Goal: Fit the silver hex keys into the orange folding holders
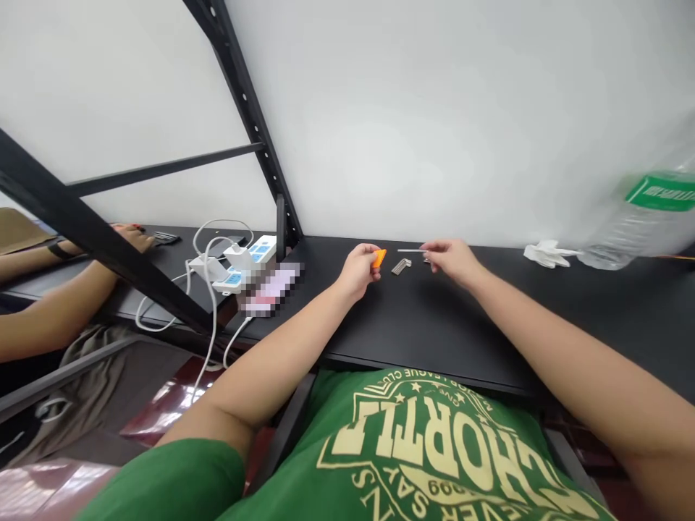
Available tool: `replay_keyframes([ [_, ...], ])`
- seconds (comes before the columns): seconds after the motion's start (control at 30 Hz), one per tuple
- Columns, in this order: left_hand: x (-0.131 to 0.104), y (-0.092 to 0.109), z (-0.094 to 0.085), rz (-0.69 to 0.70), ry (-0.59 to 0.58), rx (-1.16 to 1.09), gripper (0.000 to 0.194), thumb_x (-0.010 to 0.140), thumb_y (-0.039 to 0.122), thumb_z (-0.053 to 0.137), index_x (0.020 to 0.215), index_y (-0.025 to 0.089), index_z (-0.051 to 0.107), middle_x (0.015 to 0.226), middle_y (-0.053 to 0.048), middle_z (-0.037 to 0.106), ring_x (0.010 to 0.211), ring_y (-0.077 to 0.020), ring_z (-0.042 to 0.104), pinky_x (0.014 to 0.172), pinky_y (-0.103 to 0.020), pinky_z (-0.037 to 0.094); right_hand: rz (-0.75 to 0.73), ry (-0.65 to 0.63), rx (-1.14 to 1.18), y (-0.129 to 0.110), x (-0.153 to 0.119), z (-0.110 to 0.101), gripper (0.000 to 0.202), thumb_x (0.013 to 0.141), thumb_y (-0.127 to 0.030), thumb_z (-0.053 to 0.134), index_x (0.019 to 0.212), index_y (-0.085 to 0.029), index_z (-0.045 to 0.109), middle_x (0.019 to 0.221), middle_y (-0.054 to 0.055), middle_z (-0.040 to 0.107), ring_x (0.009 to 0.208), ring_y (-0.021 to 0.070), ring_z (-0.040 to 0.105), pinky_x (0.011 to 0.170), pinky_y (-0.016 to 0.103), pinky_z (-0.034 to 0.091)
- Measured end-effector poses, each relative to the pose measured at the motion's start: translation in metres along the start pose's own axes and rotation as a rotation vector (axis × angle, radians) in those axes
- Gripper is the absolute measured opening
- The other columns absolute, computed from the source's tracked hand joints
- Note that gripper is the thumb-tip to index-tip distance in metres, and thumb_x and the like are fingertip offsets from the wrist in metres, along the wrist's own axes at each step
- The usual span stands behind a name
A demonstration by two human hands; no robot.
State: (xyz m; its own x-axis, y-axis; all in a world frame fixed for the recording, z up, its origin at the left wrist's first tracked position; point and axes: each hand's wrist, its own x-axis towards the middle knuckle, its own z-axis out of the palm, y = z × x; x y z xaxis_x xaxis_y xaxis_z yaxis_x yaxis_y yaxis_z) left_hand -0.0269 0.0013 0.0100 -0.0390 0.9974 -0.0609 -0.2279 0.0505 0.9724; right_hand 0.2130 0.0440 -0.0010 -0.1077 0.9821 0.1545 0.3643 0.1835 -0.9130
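Orange piece and metal rod held apart, not joined.
Former is pinched in left hand, latter in right hand; bent metal pieces are left unheld on black desk between.

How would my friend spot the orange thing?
Find the black table against the white wall. Over it, the left hand holds a small orange thing. Its bright colour sets it apart from the grey metal pieces lying to its right.

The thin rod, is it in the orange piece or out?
Out: a gap separates the rod, held by the right hand, from the orange piece.
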Motion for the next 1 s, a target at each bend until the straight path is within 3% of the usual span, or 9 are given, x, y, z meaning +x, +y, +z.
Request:
replay_keyframes([
  [0.07, -0.001, -0.001, 0.003, -0.006, -0.009, -0.003, 0.022, 0.074, 0.018, 0.073, 0.091, 0.019, 0.058, 0.070, 0.001, 0.056, 0.049, -0.0068, 0.045, 0.046, -0.021, 0.036, -0.015, 0.013, 0.153, -0.006, -0.018, 0.006, 0.023, 0.079, -0.029, 0.074, 0.098, -0.015, 0.076, 0.068, 0.001, 0.066, 0.055, 0.0136, 0.060, 0.062, 0.029, 0.054],
  [0.13, -0.002, -0.002, 0.006, -0.017, -0.009, -0.011, 0.022, 0.075, 0.018, 0.073, 0.091, 0.018, 0.058, 0.071, 0.001, 0.057, 0.048, -0.0063, 0.045, 0.045, -0.020, 0.035, -0.062, 0.027, 0.156, -0.015, -0.028, 0.013, 0.023, 0.080, -0.030, 0.075, 0.098, -0.016, 0.077, 0.069, 0.001, 0.068, 0.057, 0.0146, 0.063, 0.066, 0.031, 0.056],
  [0.27, -0.003, -0.002, 0.006, -0.020, -0.023, -0.090, 0.017, 0.078, 0.016, 0.069, 0.091, 0.017, 0.059, 0.071, 0.001, 0.056, 0.048, -0.0065, 0.045, 0.045, -0.020, 0.035, -0.288, 0.047, -0.043, -0.026, -0.033, 0.018, 0.018, 0.087, -0.031, 0.070, 0.095, -0.018, 0.079, 0.083, 0.005, 0.074, 0.059, 0.0155, 0.065, 0.067, 0.033, 0.056],
  [0.47, -0.005, -0.003, 0.005, -0.038, -0.106, -0.096, 0.016, 0.078, 0.016, 0.073, 0.090, 0.016, 0.062, 0.072, 0.000, 0.057, 0.049, -0.0060, 0.046, 0.045, -0.019, 0.035, -0.758, 0.145, -0.356, -0.019, -0.033, 0.012, 0.019, 0.096, -0.023, 0.061, 0.095, -0.019, 0.080, 0.093, 0.009, 0.075, 0.079, 0.0216, 0.070, 0.078, 0.037, 0.058],
  [0.57, -0.008, -0.004, 0.006, -0.054, -0.170, -0.053, 0.018, 0.078, 0.018, 0.076, 0.089, 0.015, 0.063, 0.070, -0.001, 0.059, 0.050, -0.0060, 0.046, 0.045, -0.019, 0.035, -0.893, 0.107, -0.519, -0.017, -0.033, 0.011, 0.024, 0.100, -0.021, 0.054, 0.101, -0.019, 0.079, 0.098, 0.011, 0.074, 0.082, 0.0222, 0.069, 0.075, 0.036, 0.058],
  [0.67, -0.012, -0.003, 0.004, -0.074, -0.312, -0.029, 0.026, 0.078, 0.026, 0.083, 0.091, 0.014, 0.064, 0.070, -0.002, 0.063, 0.052, -0.0070, 0.051, 0.049, -0.020, 0.041, -0.975, 0.055, -0.606, -0.019, -0.036, 0.015, 0.030, 0.103, -0.018, 0.047, 0.105, -0.020, 0.077, 0.103, 0.012, 0.072, 0.090, 0.0232, 0.068, 0.077, 0.036, 0.058],
  [0.77, -0.016, 0.000, 0.003, -0.094, -0.464, 0.019, 0.037, 0.072, 0.031, 0.091, 0.089, 0.015, 0.062, 0.074, -0.003, 0.068, 0.059, -0.0101, 0.061, 0.059, -0.024, 0.050, -1.021, -0.002, -0.546, -0.023, -0.041, 0.021, 0.031, 0.101, -0.015, 0.047, 0.113, -0.021, 0.074, 0.110, 0.012, 0.070, 0.102, 0.0236, 0.067, 0.086, 0.036, 0.058],
  [0.87, -0.020, 0.003, 0.002, -0.102, -0.566, 0.068, 0.044, 0.066, 0.033, 0.096, 0.090, 0.015, 0.063, 0.079, -0.004, 0.071, 0.066, -0.0128, 0.068, 0.069, -0.029, 0.055, -0.953, -0.044, -0.457, -0.023, -0.041, 0.026, 0.037, 0.096, -0.012, 0.049, 0.125, -0.024, 0.069, 0.122, 0.012, 0.067, 0.112, 0.0244, 0.065, 0.095, 0.038, 0.057],
  [1.0, -0.021, 0.004, 0.003, -0.014, -0.465, 0.042, 0.048, 0.065, 0.036, 0.096, 0.097, 0.014, 0.068, 0.080, -0.005, 0.074, 0.067, -0.0132, 0.069, 0.071, -0.029, 0.054, -0.734, -0.011, -0.424, -0.011, -0.024, 0.028, 0.041, 0.091, -0.016, 0.058, 0.130, -0.023, 0.068, 0.126, 0.013, 0.066, 0.106, 0.0254, 0.066, 0.095, 0.041, 0.056],
])
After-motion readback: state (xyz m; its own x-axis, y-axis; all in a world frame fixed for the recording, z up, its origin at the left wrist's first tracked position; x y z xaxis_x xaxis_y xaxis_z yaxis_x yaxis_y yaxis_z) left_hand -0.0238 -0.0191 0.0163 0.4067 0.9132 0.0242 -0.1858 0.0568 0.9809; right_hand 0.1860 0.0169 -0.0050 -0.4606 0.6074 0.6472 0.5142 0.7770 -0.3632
